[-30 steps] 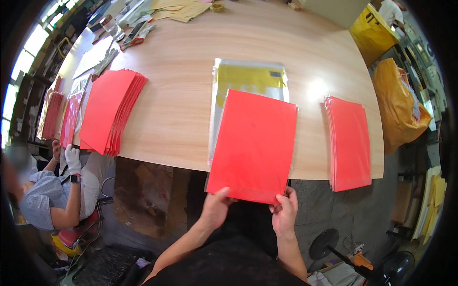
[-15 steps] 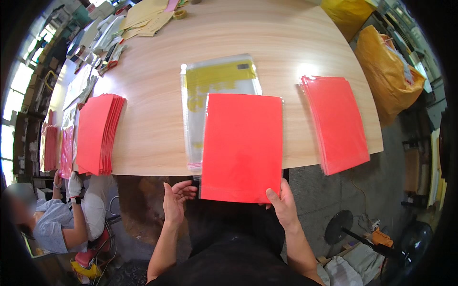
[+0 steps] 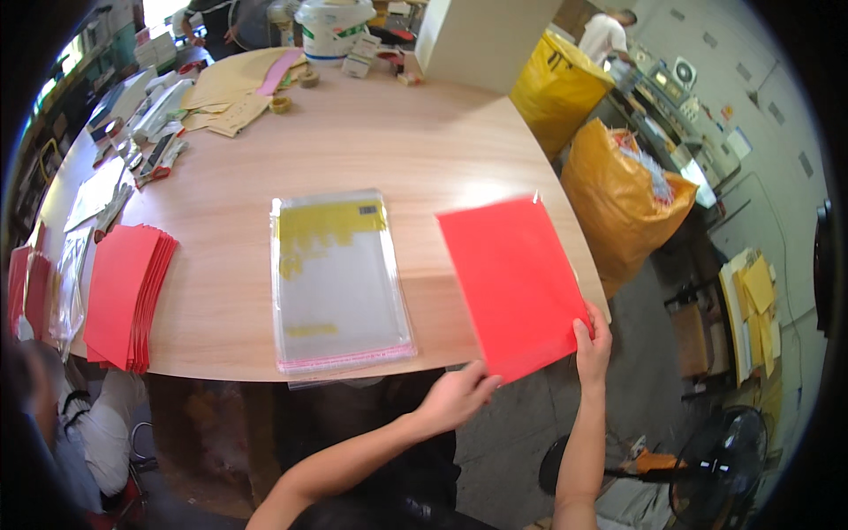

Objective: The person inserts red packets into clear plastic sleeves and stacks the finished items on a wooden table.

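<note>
A red sheet in a clear plastic sleeve (image 3: 512, 283) is between my hands at the right side of the table. My right hand (image 3: 592, 346) grips its lower right edge, thumb on top. At the lower left corner, my left hand (image 3: 459, 397) has its fingers closed on the sleeve. The red pile seen on the right earlier is hidden beneath the sheet. Left of it lies a stack of clear plastic sleeves (image 3: 340, 274) with yellow print and a pink strip along the near edge. A fanned stack of red sheets (image 3: 124, 296) rests farther left.
Envelopes (image 3: 238, 110), tape rolls (image 3: 280, 105) and red-handled scissors (image 3: 155, 172) lie at the far left. A white bucket (image 3: 331, 31) stands at the back. Orange (image 3: 618, 199) and yellow sacks (image 3: 558, 93) flank the right edge; a fan (image 3: 720, 464) stands lower right. People are nearby.
The sleeved red sheet has moved from over the clear sleeves to the right, above the red pile. My left hand, open before, has come across to its lower left corner. The view has shifted.
</note>
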### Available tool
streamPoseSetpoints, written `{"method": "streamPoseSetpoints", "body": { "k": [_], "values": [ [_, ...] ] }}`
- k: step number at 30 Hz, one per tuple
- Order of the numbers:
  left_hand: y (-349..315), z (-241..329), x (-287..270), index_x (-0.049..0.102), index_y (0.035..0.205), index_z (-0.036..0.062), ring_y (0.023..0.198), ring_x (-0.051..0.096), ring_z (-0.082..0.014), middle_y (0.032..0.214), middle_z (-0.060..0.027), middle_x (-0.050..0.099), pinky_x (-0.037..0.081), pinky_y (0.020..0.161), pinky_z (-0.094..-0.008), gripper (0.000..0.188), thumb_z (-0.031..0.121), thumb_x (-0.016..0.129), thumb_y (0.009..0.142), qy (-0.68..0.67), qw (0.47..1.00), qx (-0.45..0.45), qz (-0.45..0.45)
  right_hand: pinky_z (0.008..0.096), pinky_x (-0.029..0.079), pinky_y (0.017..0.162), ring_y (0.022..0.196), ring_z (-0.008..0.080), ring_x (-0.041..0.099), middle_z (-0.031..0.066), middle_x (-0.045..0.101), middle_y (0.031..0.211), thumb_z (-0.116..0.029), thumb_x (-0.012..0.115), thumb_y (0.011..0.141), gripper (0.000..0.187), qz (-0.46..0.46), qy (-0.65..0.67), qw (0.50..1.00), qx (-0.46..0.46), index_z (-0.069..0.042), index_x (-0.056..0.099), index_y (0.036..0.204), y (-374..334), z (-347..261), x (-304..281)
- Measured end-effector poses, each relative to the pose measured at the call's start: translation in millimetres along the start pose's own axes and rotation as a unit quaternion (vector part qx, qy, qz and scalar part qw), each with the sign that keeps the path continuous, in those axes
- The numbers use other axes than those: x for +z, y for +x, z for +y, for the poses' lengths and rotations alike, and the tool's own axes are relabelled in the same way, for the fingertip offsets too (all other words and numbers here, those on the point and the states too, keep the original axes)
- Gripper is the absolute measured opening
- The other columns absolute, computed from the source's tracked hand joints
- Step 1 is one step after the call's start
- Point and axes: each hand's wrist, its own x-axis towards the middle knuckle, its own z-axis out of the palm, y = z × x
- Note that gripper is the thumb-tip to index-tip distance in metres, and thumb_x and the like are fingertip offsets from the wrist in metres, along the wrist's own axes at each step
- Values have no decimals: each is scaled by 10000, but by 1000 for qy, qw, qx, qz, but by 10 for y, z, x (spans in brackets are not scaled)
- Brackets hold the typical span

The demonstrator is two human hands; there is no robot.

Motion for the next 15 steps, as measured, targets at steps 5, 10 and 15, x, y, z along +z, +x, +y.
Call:
{"method": "streamPoseSetpoints", "body": {
  "k": [5,10,15],
  "values": [
    [389,-255,258,602,880,9,680,643,-386,719,-184,649,513,632,-448,424,409,535,1006,273,961,25,47,476,349,1087,1241,386,487,207,543,1333,-240,427,963,483,56,-218,970,-94,-20,527,1381,38,1139,249],
    [-130,-797,-73,619,896,46,706,638,-394,733,-180,646,485,626,-460,420,440,529,1012,167,985,0,-49,474,361,1084,1249,365,492,203,577,1297,-133,490,915,449,79,-257,957,-106,-19,562,1344,106,1395,268],
    [-1539,-1307,-852,646,943,46,734,666,-310,767,-131,678,510,677,-412,395,432,578,990,59,990,-129,-14,416,291,1167,1366,292,429,183,479,1467,-211,528,1001,497,43,-43,998,-6,29,474,1432,53,1895,90]
  ]
}}
